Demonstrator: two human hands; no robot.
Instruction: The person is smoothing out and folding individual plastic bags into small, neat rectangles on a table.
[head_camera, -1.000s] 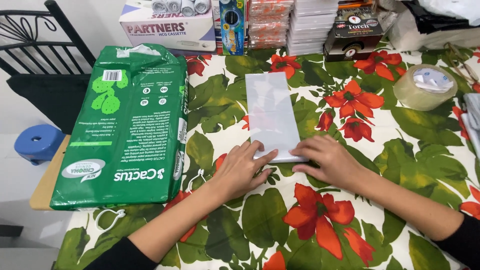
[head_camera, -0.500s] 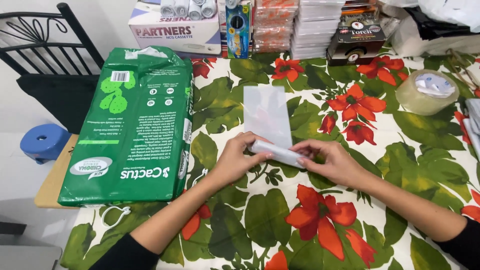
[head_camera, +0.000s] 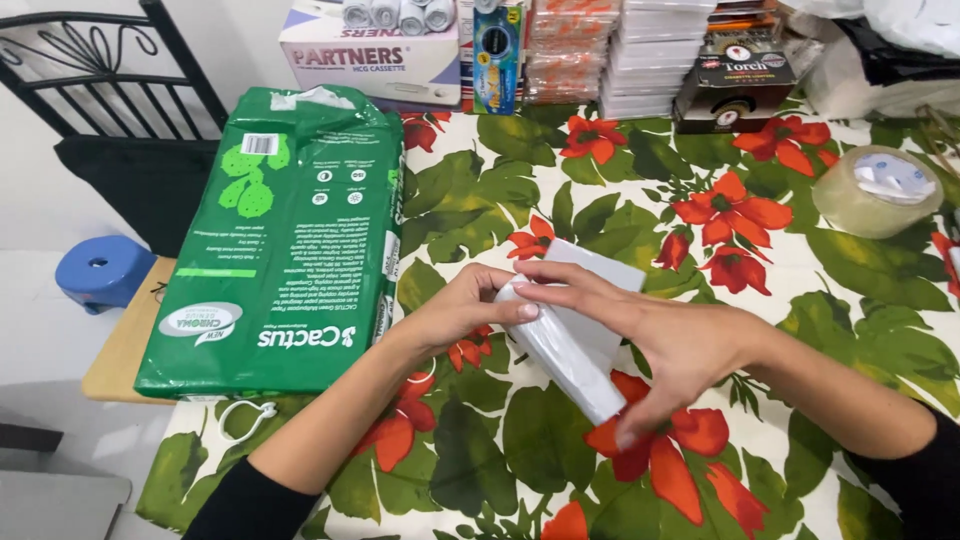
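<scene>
We see a white sheet of paper rolled into a loose, flattened tube, smooth and matte, with its upper end still squared off like a folded corner. It sits lifted a little above the middle of the table, slanting from the centre down toward the near edge. The table wears a glossy cloth printed with large red flowers and dark green leaves on a cream ground.

Our left hand comes in from the near left corner with the wrist bent, its fingers curled around the upper end of the tube and the thumb pressed on top. Our right hand reaches across from the near right edge, fingers spread and closed over the tube, the thumb hooked under its lower end; a black sleeve shows at each forearm.

Along the left edge lies a big green plastic pack with white print, soft and slightly puffed. Near the right edge rests a wide roll of clear packing tape. The far edge is lined with a white cardboard box, stacks of small wrapped packets and a dark box. Beyond the left edge we see a black metal chair and a blue plastic stool on a pale floor.
</scene>
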